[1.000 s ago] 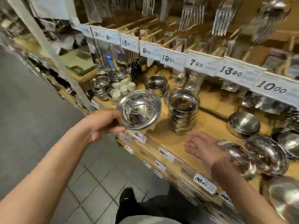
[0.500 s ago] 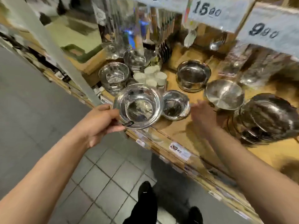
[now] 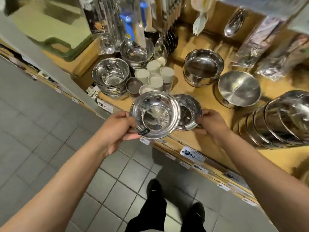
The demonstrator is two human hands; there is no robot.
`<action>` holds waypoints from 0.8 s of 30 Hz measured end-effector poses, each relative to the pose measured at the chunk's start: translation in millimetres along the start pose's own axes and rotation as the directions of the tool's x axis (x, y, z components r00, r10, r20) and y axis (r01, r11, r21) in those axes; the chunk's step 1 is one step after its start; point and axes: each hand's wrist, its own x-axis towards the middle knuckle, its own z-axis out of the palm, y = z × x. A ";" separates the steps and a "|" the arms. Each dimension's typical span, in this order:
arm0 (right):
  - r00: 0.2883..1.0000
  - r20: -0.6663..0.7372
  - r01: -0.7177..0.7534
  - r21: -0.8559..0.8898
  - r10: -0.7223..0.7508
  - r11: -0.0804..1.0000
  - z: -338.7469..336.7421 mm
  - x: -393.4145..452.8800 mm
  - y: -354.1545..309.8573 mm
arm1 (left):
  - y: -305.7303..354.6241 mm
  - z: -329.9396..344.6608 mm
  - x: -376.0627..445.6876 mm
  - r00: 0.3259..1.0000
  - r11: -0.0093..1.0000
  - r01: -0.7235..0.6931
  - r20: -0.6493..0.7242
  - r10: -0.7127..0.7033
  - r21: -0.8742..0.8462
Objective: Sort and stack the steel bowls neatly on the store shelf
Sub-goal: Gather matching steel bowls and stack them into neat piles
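1. Shelf (image 3: pixel 209 144): both bowls sit at its front edge, left of the leaning stack (image 3: pixel 282 121).
2. Bowl in my left hand (image 3: pixel 115 129), fingers pinching the rim: bowl (image 3: pixel 154 114) overlaps the second.
3. Second bowl (image 3: pixel 189 111): my right hand (image 3: pixel 210 124) fingers curl on its rim. I'd nest them level, rims aligned.

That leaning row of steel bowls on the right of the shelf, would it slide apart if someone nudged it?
Probably. The leaning stack of bowls lies tilted on its side, rims overlapping, so a push could make it fan out or roll. Polished steel on the smooth wooden shelf likely slides easily. The bowls look thin and rigid, so probably light, and would clatter rather than break.
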 end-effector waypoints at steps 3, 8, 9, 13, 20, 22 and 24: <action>0.998 0.047 -0.034 0.039 0.032 0.999 -6.1 -22.3 10.7 | -3.0 18.4 4.6 0.999 0.999 0.006 0.046 -0.008 0.037; 0.998 0.036 -0.055 0.119 0.051 0.991 -16.4 -53.0 18.0 | -1.3 48.9 10.6 0.997 0.998 0.026 0.066 -0.030 0.064; 0.998 0.035 -0.057 0.133 0.053 0.989 -18.3 -58.5 18.8 | 0.1 55.4 11.0 0.995 0.997 0.031 0.088 -0.037 0.071; 0.997 0.073 -0.053 0.208 0.038 0.977 -23.3 -79.6 19.6 | 7.6 77.8 4.7 0.984 0.996 0.050 0.169 -0.062 0.071; 0.999 0.045 -0.038 0.415 0.021 0.909 -32.9 -107.6 12.4 | 22.3 99.0 -10.6 0.981 0.992 0.002 0.192 -0.027 0.130; 1.000 0.030 -0.022 0.448 0.009 0.894 -35.8 -115.8 8.1 | 25.9 105.0 -19.2 0.976 0.982 -0.028 0.215 -0.013 0.186; 1.000 0.014 0.003 0.471 -0.011 0.882 -39.9 -125.1 3.5 | 29.4 110.7 -28.5 0.974 0.968 -0.058 0.228 0.001 0.243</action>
